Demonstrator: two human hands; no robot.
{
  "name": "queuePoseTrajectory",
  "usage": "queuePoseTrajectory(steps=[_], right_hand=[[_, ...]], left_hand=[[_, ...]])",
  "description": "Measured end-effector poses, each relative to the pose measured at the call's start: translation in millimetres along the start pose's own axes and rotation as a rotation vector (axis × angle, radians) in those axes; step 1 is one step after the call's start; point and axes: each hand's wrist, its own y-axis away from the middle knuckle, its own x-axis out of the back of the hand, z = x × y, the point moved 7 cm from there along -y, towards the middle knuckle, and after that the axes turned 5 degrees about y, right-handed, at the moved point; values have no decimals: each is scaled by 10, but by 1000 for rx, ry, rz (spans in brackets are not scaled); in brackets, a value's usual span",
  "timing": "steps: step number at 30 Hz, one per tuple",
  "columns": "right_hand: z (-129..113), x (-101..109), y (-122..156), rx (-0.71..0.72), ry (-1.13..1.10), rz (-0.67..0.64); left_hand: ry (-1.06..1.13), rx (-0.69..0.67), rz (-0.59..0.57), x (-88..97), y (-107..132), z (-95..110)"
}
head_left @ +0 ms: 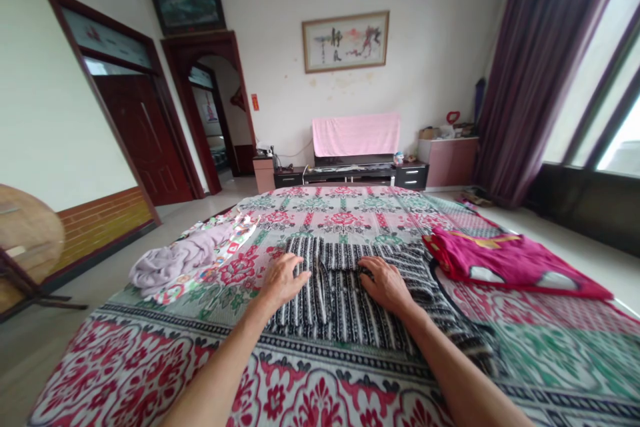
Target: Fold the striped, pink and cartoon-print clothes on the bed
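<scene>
A black-and-white striped knit garment [345, 303] lies partly folded on the bed, one section turned over at its left and another along its top. My left hand [286, 277] rests on the left folded section, its fingers slightly bent and the thumb apart. On the upper middle of the garment lies my right hand [385, 280], with curved fingers and the thumb apart from them. Both palms face down, and neither hand visibly grips the cloth. The garment's right side spreads out past my right forearm in loose creases.
A floral patterned bedspread [165, 353] covers the bed. To the left sits a crumpled lilac cloth [175, 257] on a colourful printed one [240, 230]. At the right is a folded magenta garment [500, 257]. A low TV stand [350, 177] stands beyond the bed.
</scene>
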Motion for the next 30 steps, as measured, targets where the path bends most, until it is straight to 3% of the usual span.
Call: queuePoseTrajectory(steps=[4, 8, 10, 13, 18, 30], right_hand=[[-338, 105, 8, 194, -138, 18], [-922, 142, 134, 466, -309, -124], [-1097, 99, 202, 512, -310, -198], [-1160, 11, 250, 488, -242, -253], [-1176, -42, 254, 502, -152, -226], [-1327, -41, 212, 416, 51, -122]], left_hand=[[-22, -45, -103, -196, 51, -69], [18, -74, -163, -265, 72, -153], [31, -83, -173, -258, 69, -165], [35, -56, -136, -218, 41, -195], [31, 69, 53, -112, -24, -351], [127, 80, 61, -195, -151, -582]])
